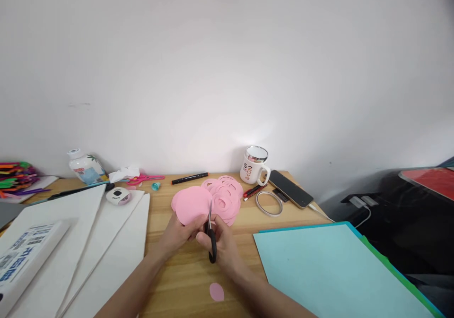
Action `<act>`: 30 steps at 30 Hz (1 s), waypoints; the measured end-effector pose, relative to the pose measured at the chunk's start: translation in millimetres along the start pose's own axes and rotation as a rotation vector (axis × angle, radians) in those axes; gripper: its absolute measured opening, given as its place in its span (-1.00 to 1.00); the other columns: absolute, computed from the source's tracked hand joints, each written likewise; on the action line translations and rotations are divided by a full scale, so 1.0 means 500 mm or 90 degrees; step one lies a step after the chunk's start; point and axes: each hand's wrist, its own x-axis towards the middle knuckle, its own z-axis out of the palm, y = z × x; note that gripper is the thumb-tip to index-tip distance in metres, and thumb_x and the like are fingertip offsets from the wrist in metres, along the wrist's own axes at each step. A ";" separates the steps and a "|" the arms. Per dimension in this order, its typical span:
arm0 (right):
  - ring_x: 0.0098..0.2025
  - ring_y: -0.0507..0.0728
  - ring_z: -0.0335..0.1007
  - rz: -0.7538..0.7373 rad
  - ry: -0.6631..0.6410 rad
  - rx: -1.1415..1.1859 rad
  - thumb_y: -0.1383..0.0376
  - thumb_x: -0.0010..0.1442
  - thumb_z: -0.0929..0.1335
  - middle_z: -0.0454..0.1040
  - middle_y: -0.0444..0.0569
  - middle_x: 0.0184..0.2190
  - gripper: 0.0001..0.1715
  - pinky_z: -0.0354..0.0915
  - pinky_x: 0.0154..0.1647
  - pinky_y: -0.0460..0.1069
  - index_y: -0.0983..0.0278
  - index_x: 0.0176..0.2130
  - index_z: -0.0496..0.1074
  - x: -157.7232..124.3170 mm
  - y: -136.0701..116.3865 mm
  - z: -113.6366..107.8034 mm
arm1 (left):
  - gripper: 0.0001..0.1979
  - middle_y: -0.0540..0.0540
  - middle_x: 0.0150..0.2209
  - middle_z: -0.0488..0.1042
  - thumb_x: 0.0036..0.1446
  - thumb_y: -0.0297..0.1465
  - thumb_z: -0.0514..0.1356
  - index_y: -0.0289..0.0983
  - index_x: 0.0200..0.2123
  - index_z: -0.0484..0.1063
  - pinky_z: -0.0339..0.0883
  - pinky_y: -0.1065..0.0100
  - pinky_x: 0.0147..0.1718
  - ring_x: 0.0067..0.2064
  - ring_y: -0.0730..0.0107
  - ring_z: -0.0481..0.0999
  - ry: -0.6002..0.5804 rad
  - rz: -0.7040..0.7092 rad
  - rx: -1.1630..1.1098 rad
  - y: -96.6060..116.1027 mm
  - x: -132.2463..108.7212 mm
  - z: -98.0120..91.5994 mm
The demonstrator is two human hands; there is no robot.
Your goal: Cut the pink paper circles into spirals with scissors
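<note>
Over the middle of the wooden table [173, 285], my left hand [184, 230] holds a pink paper piece [193, 204] with rounded edges. My right hand [222, 244] is closed on black-handled scissors [213, 247], their blades pointing away from me at the right edge of that paper. Behind and to the right of the blades lies a pile of pink paper cutouts [227, 202], some with holes in them. One small pink petal-shaped piece [216, 291] lies on the table nearer to me, between my forearms.
White boards [120, 256] and a white box [30, 256] lie left. Light blue sheets [329, 266] are at the right. Along the back stand a bottle [87, 167] and a mug [253, 167], with a marker [189, 178], pink scissors [145, 179], tape ring [269, 203] and phone [291, 188].
</note>
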 end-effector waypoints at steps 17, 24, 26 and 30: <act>-0.65 -0.07 0.07 0.039 -0.006 0.000 0.09 -0.16 0.45 0.25 -0.25 -0.63 -0.60 0.05 -0.64 -0.15 0.25 -0.45 0.24 0.001 -0.002 -0.002 | -0.73 0.10 -0.72 0.16 -0.09 -0.22 0.19 -0.32 -0.59 0.29 -0.04 0.52 -0.72 -0.67 0.58 0.09 -0.021 -0.006 -0.065 -0.014 0.004 -0.003; -0.73 -0.08 0.07 0.074 0.012 -0.017 0.12 -0.13 0.43 0.21 -0.31 -0.75 -0.62 0.00 -0.72 -0.17 0.25 -0.43 0.23 0.001 0.016 -0.008 | -0.59 0.10 -0.77 0.11 -0.03 -0.18 0.15 -0.30 -0.74 0.15 -0.06 0.49 -0.69 -0.69 0.61 0.05 -0.017 0.012 -0.055 -0.025 0.010 -0.009; -0.73 -0.08 0.08 0.072 0.012 -0.002 0.15 -0.11 0.43 0.20 -0.31 -0.73 -0.65 0.02 -0.72 -0.17 0.25 -0.43 0.23 0.000 0.022 -0.008 | -0.55 0.09 -0.78 0.11 0.00 -0.15 0.11 -0.30 -0.77 0.13 -0.04 0.48 -0.68 -0.69 0.61 0.06 -0.020 0.010 -0.050 -0.024 0.012 -0.007; -0.71 -0.08 0.09 0.066 0.003 -0.001 0.18 -0.13 0.45 0.24 -0.28 -0.68 -0.65 0.06 -0.70 -0.16 0.25 -0.44 0.23 -0.003 0.021 -0.004 | -0.61 0.08 -0.76 0.17 -0.03 -0.16 0.13 -0.31 -0.71 0.24 0.01 0.48 -0.68 -0.67 0.58 0.10 0.001 -0.010 -0.032 -0.007 0.008 0.001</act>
